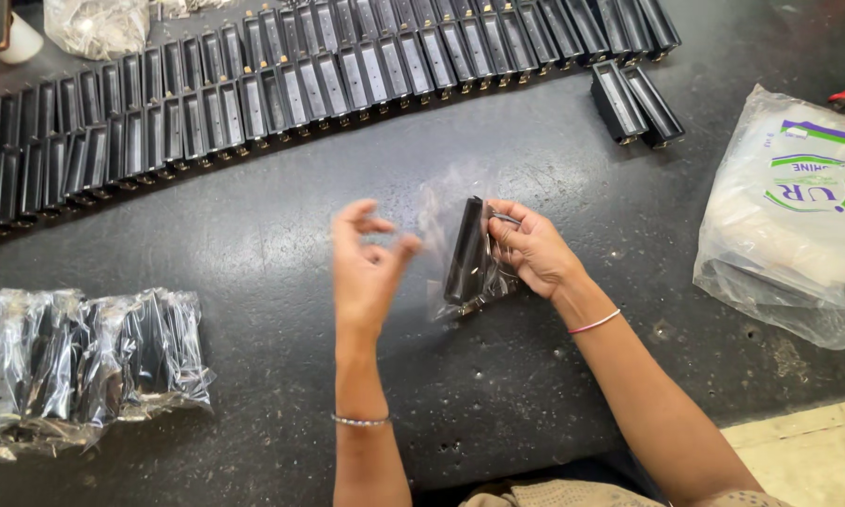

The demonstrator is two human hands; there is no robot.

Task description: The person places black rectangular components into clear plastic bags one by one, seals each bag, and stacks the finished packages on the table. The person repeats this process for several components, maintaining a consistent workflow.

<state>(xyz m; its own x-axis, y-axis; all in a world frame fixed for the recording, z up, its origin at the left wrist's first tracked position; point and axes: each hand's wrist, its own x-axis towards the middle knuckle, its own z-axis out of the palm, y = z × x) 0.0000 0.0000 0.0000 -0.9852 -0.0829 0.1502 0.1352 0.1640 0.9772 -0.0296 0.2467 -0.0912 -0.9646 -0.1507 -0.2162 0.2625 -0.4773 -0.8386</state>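
My right hand grips a long black rectangular part that sits inside a small clear plastic bag, held upright just above the dark table. My left hand hovers to the left of the bag, blurred, fingers apart and holding nothing. It does not touch the bag.
Several rows of the same black parts line the far side of the table, two more at the right end. A pile of bagged parts lies at the left. A large plastic bag of white material sits at the right.
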